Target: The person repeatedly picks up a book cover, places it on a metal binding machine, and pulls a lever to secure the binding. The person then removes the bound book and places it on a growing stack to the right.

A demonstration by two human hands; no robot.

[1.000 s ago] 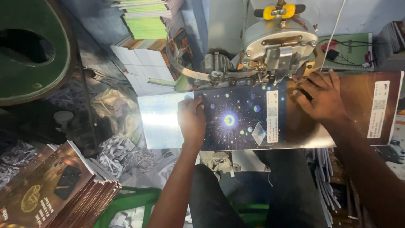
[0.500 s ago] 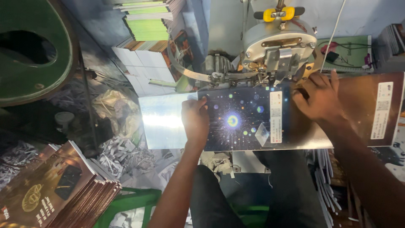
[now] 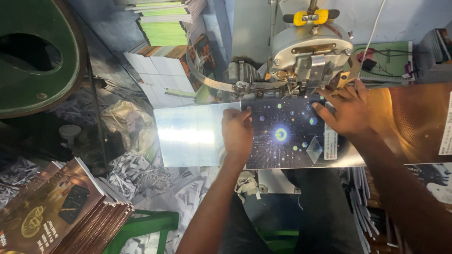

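The dark starry booklet cover [image 3: 287,136] lies flat on the metal plate [image 3: 188,136], directly below the stitching machine head [image 3: 308,56]. Left hand [image 3: 238,134] presses its left edge, fingers curled narrow. Right hand [image 3: 346,110] presses the far right corner, fingers spread wide. A stack of 1 brown booklet type [image 3: 61,211] sits near left.

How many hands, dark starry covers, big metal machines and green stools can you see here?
Hands: 2, the left hand and the right hand, both flat on the cover
Dark starry covers: 1, the starry cover on the shiny metal table
Metal machines: 1, the stitching machine
Green stools: 1, the green stool
Total: 5
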